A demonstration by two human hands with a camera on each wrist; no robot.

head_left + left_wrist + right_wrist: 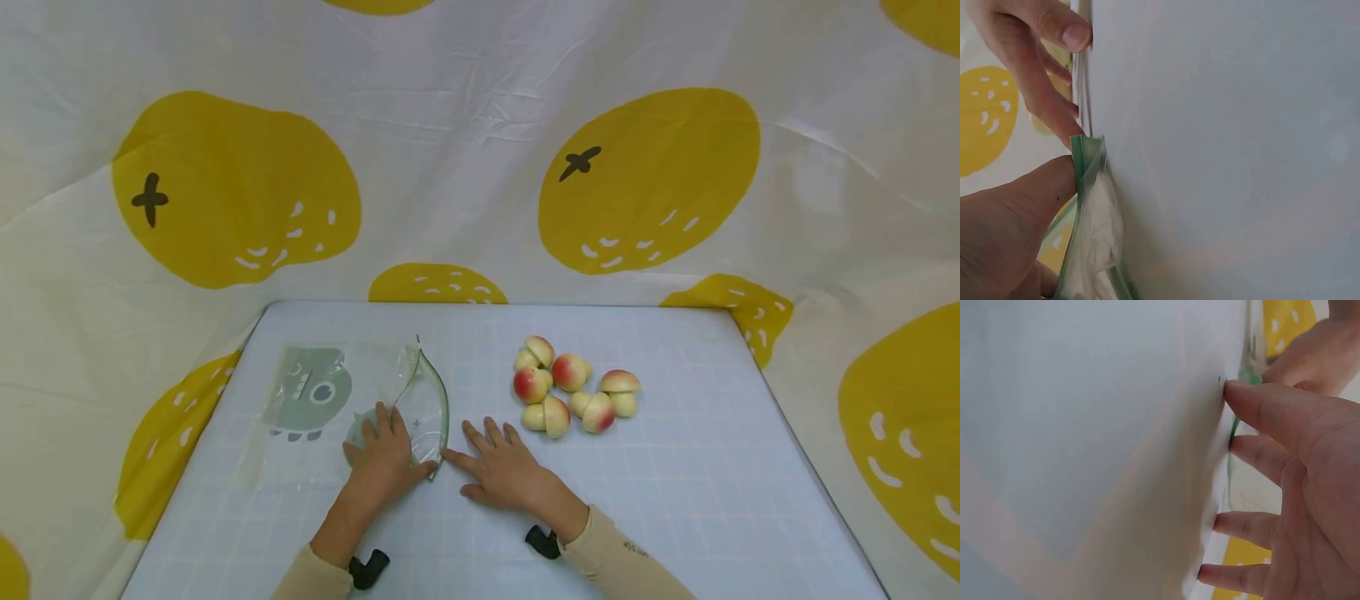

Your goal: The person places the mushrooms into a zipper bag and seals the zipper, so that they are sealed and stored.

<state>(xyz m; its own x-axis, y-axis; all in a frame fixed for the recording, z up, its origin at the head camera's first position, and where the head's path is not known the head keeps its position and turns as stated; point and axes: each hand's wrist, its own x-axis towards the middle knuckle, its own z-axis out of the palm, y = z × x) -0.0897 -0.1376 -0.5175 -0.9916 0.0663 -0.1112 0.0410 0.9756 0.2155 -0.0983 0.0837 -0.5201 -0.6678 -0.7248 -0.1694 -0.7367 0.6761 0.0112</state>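
A clear zip bag point(431, 404) with a green zip edge and a grey-green cartoon monster print lies flat on the left of the table, its mouth bowed apart toward the right. My left hand point(384, 458) rests spread on the bag, thumb against the lower end of the zip edge point(1077, 164). Just right of the mouth, my right hand point(506, 475) has its fingers spread, fingertips on the table point(1116, 456), index fingertip right at the zip edge. Toy mushrooms point(531, 385), several of them with red and cream caps, sit in a group beyond the right hand.
The table point(712, 467) has a pale checked cover. Behind it and at its sides hangs a white cloth point(450, 167) with large yellow fruit prints. Black wrist straps point(543, 542) show beside both sleeves.
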